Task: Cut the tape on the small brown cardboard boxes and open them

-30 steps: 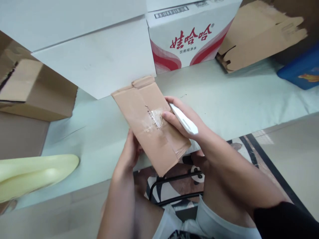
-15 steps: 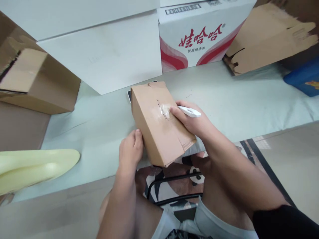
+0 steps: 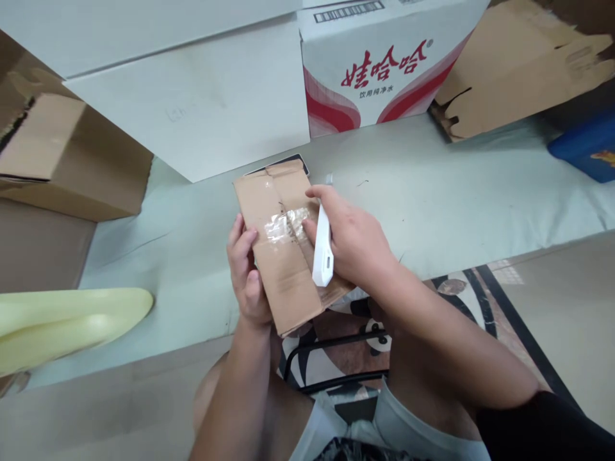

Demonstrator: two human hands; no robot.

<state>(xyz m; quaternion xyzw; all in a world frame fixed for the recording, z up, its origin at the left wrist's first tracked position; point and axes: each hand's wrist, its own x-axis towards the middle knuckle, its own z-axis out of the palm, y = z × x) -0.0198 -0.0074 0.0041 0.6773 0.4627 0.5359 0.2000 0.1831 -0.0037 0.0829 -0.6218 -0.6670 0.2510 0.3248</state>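
Observation:
A small brown cardboard box (image 3: 283, 275) is held tilted over the near edge of the covered table. Creased clear tape (image 3: 278, 228) crosses the seam between its flaps. My left hand (image 3: 247, 272) grips the box along its left side, fingers and thumb against the wall. In my right hand (image 3: 353, 237) is a slim white handheld tool (image 3: 322, 250) with a small port in its near end. The fingertips of that hand lie near the tape, and the tool's far end is hidden by the hand. Beyond the hand shows a small clear-grey piece (image 3: 329, 178).
A flat dark item with a white edge (image 3: 304, 164) lies behind the box. White cartons (image 3: 240, 102) and a red-lettered carton (image 3: 389, 83) line the back. Brown boxes (image 3: 96, 160), a yellow-green curved object (image 3: 96, 314) and a blue object (image 3: 586, 147) are around the table (image 3: 480, 192).
The box has been turned so its taped flap seam faces up. My left hand has moved up its side. My right hand has swung the white tool to point away from me.

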